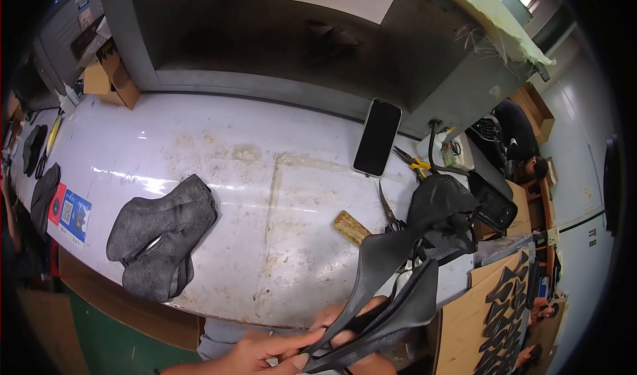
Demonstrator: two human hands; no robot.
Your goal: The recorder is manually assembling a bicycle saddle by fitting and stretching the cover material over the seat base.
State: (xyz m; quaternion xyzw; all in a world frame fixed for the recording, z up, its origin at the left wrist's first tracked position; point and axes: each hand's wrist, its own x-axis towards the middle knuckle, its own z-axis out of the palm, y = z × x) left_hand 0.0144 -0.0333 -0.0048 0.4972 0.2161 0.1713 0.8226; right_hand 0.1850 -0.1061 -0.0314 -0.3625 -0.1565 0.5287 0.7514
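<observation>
Near the table's front edge, both my hands are closed on a floppy black leather-like piece [373, 269] with long curved flaps, possibly a shoe upper. My left hand [262, 352] pinches its lower end between thumb and fingers. Partly behind the piece, my right hand [350, 316] grips the same lower part, and some of its fingers are hidden. The flaps reach up and right, in front of a black mesh-like bundle [441, 202]. To the left, a dark grey leather-like piece [162, 225] lies folded on the white table [232, 242].
A phone [377, 139], yellow-handled pliers [419, 165], dark scissors [387, 209] and a worn wooden block [352, 228] lie ahead of my right hand. A grey metal housing [219, 76] borders the back. At right, cardboard [458, 322] carries several black cut pieces; other people sit beyond.
</observation>
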